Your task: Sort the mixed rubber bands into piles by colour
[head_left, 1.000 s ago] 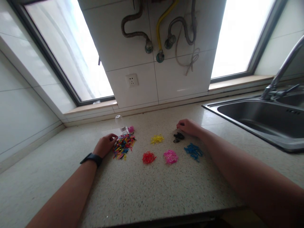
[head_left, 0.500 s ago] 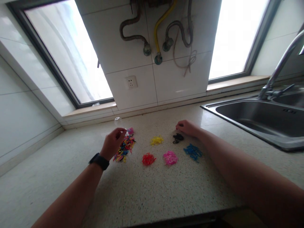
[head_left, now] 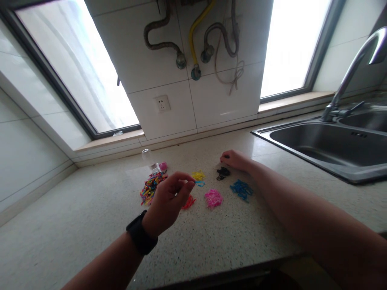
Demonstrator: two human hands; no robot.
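Note:
Pinched between the thumb and forefinger of my left hand [head_left: 169, 201] is a blue rubber band [head_left: 200, 183], held over the counter. Behind that hand lies a mixed pile of coloured bands [head_left: 148, 190], and a red pile [head_left: 189, 202] is partly hidden by it. A yellow pile [head_left: 198, 175], a pink pile [head_left: 213, 198], a black pile [head_left: 223, 173] and a blue pile [head_left: 241, 190] sit apart to the right. My right hand [head_left: 232, 158] rests on the counter just behind the black pile, its fingers curled; anything inside them is hidden.
A clear plastic bottle [head_left: 148, 158] lies by the mixed pile, with a pink object [head_left: 163, 166] beside it. At the right a steel sink [head_left: 305, 149] with a tall faucet [head_left: 347, 76] is set into the speckled counter [head_left: 193, 249]. A tiled wall [head_left: 166, 117] stands behind.
My left hand has moved right and nearer, away from the mixed pile, with a blue rubber band now showing at its fingertips. My right hand stays by the black pile. The view has shifted slightly.

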